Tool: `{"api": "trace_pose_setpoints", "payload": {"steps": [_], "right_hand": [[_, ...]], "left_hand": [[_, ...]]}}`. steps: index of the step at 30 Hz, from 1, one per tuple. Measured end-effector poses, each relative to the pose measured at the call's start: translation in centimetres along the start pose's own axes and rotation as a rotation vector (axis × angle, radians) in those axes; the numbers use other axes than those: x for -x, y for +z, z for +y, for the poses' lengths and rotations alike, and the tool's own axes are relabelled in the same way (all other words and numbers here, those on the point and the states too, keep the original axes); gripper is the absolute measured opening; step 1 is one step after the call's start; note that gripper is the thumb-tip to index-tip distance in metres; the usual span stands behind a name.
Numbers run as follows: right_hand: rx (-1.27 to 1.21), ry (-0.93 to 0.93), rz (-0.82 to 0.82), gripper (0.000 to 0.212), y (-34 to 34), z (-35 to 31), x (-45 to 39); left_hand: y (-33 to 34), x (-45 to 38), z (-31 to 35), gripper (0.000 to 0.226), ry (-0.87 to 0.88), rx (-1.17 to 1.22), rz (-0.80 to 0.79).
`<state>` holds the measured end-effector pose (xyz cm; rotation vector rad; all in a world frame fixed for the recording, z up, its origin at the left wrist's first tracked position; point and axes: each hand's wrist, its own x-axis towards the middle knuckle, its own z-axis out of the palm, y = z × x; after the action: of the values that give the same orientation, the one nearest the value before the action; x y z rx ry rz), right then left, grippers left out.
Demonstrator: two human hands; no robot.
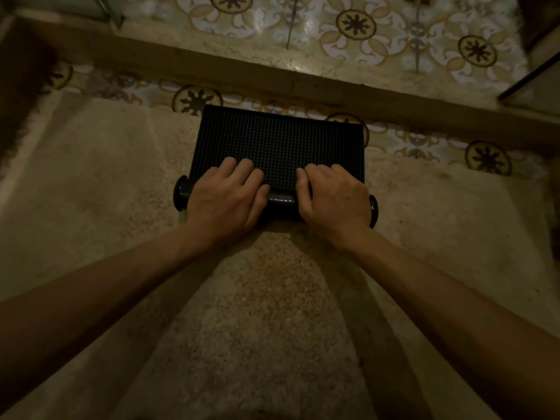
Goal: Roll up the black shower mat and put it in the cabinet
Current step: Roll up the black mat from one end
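The black shower mat lies on the floor ahead of me, gridded on top. Its near edge is wound around a black roller with round end caps, and the far part still lies flat. My left hand presses on the left of the roll, fingers curled over it onto the grid. My right hand grips the right of the roll the same way. A short bare stretch of the roller shows between the hands. No cabinet is in view.
A beige shaggy rug lies under the mat and my arms. A raised stone threshold crosses beyond the mat, with patterned tile floor behind it. Glass panel edges stand at far left and far right.
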<state>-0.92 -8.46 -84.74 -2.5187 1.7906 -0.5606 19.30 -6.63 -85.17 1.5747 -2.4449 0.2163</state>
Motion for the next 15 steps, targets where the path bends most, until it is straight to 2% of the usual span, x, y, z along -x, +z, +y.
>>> {"api": "trace_pose_setpoints", "payload": {"steps": [4, 11, 15], "right_hand": [[0.132, -0.037, 0.045, 0.039, 0.1, -0.8, 0.3], [0.15, -0.003, -0.004, 0.041, 0.7, -0.6, -0.5], [0.097, 0.019, -0.035, 0.039, 0.8, -0.5, -2.4]], "left_hand": [[0.3, -1.0, -0.6, 0.03, -0.012, 0.063, 0.04], [0.2, -3.0, -1.4, 0.033, -0.04, 0.147, 0.045], [0.3, -2.9, -1.3, 0.035, 0.014, 0.043, 0.03]]}}
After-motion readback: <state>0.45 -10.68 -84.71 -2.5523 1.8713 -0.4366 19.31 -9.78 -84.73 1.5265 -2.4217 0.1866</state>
